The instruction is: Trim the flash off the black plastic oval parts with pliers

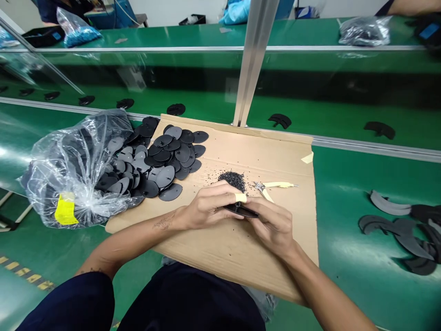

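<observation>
Held piece (241,211): thin, black, in the air between the left hand (213,204) and the right hand (274,223), over the middle of the cardboard (272,158).
Its long axis: roughly left to right, with the right end tipped a little toward the near side; the fingers hide much of its outline.
Left hand: pinching the piece from the left; yellow tape (240,197) wraps what looks like its index fingertip, just above the piece.
Right hand: closed on the right end; whether it holds anything else, I cannot tell.
Nearer hand: neither, as both touch the piece.
Cutters (277,185): lying on the cardboard, just beyond the right hand and the closer of the two to it; the tip points left, one yellow handle runs right, and the other passes partly behind the fingers.
Black crumbs (231,179): a small heap just to the far side of the left hand, left of the cutters.
Oval discs (168,158): piled on the far left of the cardboard, well apart from the held piece.
Plastic bag (79,170): left of the pile, with more discs at its mouth.
Curved pieces (399,230): on the green worktop (344,179), right of the cardboard.
</observation>
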The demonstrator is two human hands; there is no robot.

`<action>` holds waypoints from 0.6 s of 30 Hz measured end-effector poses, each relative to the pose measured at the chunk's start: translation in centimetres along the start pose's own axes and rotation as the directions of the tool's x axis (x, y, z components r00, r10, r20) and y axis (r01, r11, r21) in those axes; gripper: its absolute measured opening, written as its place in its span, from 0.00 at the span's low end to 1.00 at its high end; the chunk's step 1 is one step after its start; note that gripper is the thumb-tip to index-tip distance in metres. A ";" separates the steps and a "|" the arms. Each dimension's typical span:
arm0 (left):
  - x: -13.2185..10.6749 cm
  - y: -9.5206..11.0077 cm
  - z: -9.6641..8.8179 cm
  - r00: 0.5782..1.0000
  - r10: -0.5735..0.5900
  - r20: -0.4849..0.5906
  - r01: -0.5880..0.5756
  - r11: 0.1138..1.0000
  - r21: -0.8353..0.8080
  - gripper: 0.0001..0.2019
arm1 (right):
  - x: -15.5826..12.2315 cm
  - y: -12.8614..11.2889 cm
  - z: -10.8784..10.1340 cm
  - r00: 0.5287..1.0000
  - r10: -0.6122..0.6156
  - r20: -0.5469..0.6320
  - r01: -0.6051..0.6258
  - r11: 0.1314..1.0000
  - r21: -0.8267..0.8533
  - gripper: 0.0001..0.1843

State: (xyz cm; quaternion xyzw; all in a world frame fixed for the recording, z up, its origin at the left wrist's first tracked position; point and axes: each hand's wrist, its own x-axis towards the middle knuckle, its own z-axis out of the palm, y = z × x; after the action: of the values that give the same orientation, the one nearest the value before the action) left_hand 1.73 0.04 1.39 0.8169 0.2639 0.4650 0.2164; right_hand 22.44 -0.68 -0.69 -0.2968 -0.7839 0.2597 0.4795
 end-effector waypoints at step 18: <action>0.0 -0.1 -0.1 0.999 0.046 0.006 -0.046 0.999 -0.008 0.15 | -0.1 0.2 -0.3 0.997 0.037 0.066 -0.033 0.998 -0.061 0.18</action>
State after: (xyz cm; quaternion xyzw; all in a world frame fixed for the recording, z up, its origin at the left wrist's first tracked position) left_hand 1.57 0.16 1.35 0.8234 0.2425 0.4684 0.2094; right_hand 22.77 -0.58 -0.84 -0.3159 -0.8017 0.2545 0.4391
